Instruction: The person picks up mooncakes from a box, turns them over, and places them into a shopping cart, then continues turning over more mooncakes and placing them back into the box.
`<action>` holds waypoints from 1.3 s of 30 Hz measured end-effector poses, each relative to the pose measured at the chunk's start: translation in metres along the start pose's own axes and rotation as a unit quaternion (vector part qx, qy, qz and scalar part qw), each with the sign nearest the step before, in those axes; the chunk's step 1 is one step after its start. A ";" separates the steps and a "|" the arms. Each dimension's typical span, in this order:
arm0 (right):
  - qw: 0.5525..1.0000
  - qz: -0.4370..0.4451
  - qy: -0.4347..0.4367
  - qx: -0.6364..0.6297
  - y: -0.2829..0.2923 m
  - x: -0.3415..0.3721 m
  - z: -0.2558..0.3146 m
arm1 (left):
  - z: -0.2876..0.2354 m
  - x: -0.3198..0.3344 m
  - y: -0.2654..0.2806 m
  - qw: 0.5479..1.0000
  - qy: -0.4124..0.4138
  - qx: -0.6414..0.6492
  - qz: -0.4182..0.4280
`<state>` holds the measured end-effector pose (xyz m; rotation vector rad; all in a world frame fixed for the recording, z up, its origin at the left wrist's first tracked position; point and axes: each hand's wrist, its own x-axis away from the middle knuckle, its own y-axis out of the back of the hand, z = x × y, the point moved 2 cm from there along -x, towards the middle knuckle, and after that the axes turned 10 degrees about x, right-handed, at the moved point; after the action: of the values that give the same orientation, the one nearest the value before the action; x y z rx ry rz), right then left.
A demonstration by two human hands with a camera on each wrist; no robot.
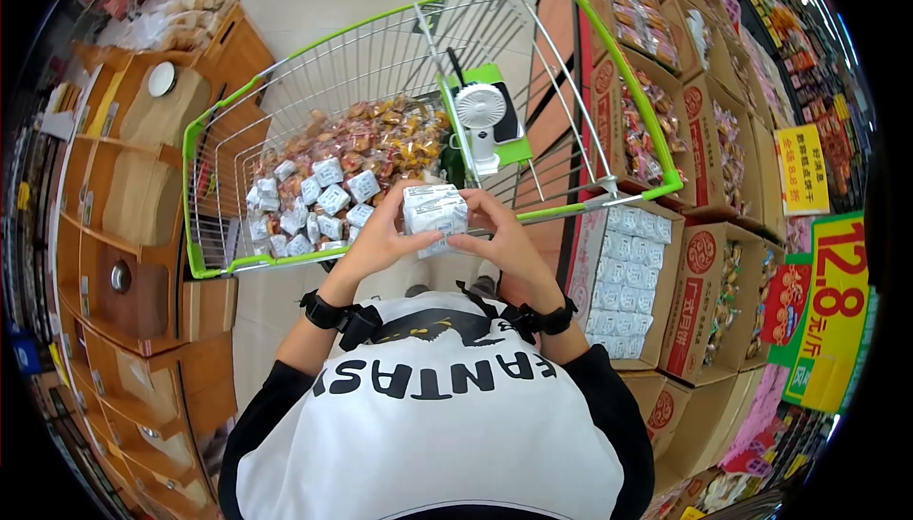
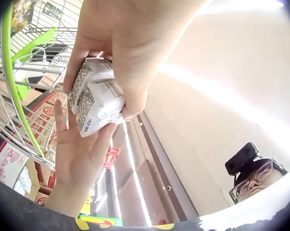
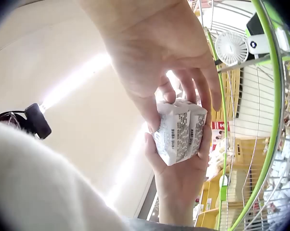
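Between both hands, over the near rim of the shopping cart, is a small stack of white wrapped packets [image 1: 435, 214]. My left hand [image 1: 382, 239] grips the stack from the left, its thumb across the near face. From the other side my right hand [image 1: 499, 235] holds the same packets, with its thumb beside the left one. Dense small print covers the wrappers of the packets [image 2: 94, 103] in the left wrist view. Similar white packets [image 1: 333, 199] lie in the cart, next to a heap of clear-wrapped brown and yellow snacks [image 1: 380, 135].
The shopping cart [image 1: 314, 37] has a green rim; a white handheld fan [image 1: 480, 111] and a dark phone [image 1: 511, 118] lie on its green flap. At right, a carton of white packets [image 1: 623, 282] stands among snack boxes [image 1: 728, 296]. Wooden shelves [image 1: 133, 273] line the left.
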<state>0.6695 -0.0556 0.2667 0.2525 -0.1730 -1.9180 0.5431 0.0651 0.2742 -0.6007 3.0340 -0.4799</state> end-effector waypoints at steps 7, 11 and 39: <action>0.992 0.088 -0.045 -0.077 -0.046 -0.031 -0.005 | 0.003 0.033 0.042 0.995 0.003 -0.006 -0.099; 0.982 0.121 -0.097 -0.107 -0.072 -0.043 -0.011 | 0.014 0.051 0.063 0.988 0.034 0.011 -0.153; 0.977 0.201 0.004 -0.067 -0.191 -0.140 0.000 | -0.006 0.114 0.164 0.878 -0.144 0.132 -0.438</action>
<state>0.5446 0.1428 0.2339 0.1222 -0.0799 -1.5194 0.3761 0.1686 0.2363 -1.8129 2.2007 -0.7014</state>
